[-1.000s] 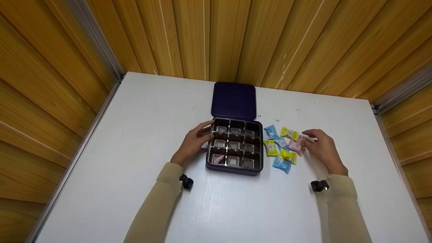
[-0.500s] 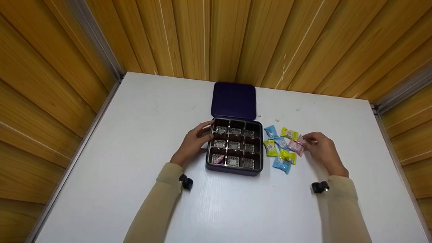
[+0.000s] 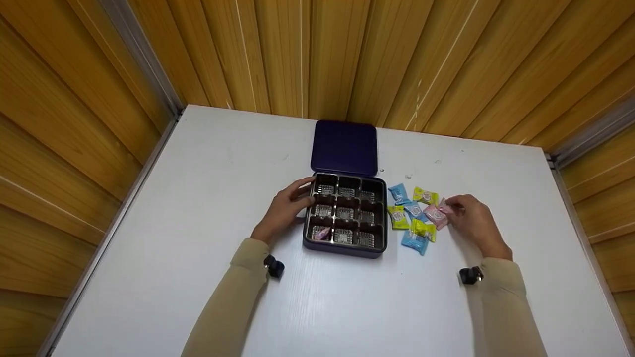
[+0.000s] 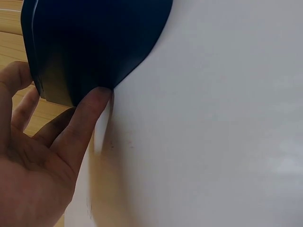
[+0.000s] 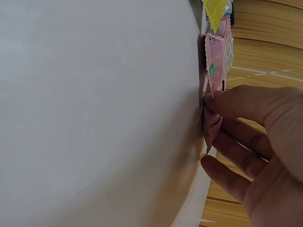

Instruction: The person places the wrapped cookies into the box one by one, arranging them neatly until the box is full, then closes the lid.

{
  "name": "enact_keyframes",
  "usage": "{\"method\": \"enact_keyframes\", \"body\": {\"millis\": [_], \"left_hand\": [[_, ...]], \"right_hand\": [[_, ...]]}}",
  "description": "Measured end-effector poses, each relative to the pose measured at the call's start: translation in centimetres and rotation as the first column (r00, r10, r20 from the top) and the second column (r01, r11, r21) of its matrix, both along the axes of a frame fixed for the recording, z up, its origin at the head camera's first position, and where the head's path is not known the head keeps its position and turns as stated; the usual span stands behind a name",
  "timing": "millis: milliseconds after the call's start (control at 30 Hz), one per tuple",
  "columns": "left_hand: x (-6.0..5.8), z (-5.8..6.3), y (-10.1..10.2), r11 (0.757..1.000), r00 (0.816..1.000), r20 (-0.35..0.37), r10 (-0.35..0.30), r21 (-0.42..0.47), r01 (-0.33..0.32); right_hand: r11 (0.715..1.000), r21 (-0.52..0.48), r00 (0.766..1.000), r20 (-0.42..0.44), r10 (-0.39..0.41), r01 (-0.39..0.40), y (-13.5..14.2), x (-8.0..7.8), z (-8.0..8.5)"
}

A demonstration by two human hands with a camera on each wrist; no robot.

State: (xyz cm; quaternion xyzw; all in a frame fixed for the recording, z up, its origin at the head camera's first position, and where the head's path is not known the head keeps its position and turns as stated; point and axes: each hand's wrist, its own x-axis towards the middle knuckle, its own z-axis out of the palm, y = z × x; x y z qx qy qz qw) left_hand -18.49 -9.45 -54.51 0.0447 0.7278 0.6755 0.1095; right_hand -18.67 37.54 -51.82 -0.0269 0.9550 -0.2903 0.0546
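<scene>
At the left, the person's left hand (image 3: 283,210) sets its parted fingers and thumb against the left wall of a square, dark navy box (image 3: 345,252). The fingertips touch the box without wrapping round it. The box has a brown, shiny plastic insert (image 3: 335,204) of nine compartments, and a small pink-wrapped sweet (image 3: 321,233) lies in the near left one. Just behind the box, a flat, square, deep purple-blue lid (image 3: 344,148) lies on the white tabletop (image 3: 218,148).

Right of the box comes a loose cluster of glossy wrapped sweets: three blue packets (image 3: 398,194), three yellow packets (image 3: 425,196) and a pink packet (image 3: 435,216) at the cluster's right edge.

Farthest right, the person's right hand (image 3: 474,220) pinches a crinkled pink plastic-wrapped sweet (image 5: 214,124). It sits between the thumb and fingers, one end poking out below the thumb in the right wrist view, with the loose pink packet just beside the thumb tip. The held sweet is seen nearly edge-on there, so whether it touches the tabletop is hard to tell.
</scene>
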Motion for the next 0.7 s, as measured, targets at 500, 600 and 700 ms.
{"method": "enact_keyframes", "body": {"millis": [500, 600, 700], "left_hand": [[0.13, 0.09, -0.11, 0.999, 0.999, -0.039, -0.037, -0.029, 0.036], [0.15, 0.10, -0.08, 0.999, 0.999, -0.033, -0.034, -0.032, 0.033], [0.16, 0.11, -0.06, 0.999, 0.999, -0.023, -0.028, -0.032, 0.028]], "right_hand": [[0.998, 0.054, 0.998, -0.053, 0.015, -0.012, 0.62, 0.09, -0.07], [0.999, 0.050, 0.999, -0.049, 0.008, -0.006, 0.71, 0.15, -0.04], [0.999, 0.040, 0.998, -0.060, -0.003, 0.006, 0.78, 0.24, -0.12]]}}
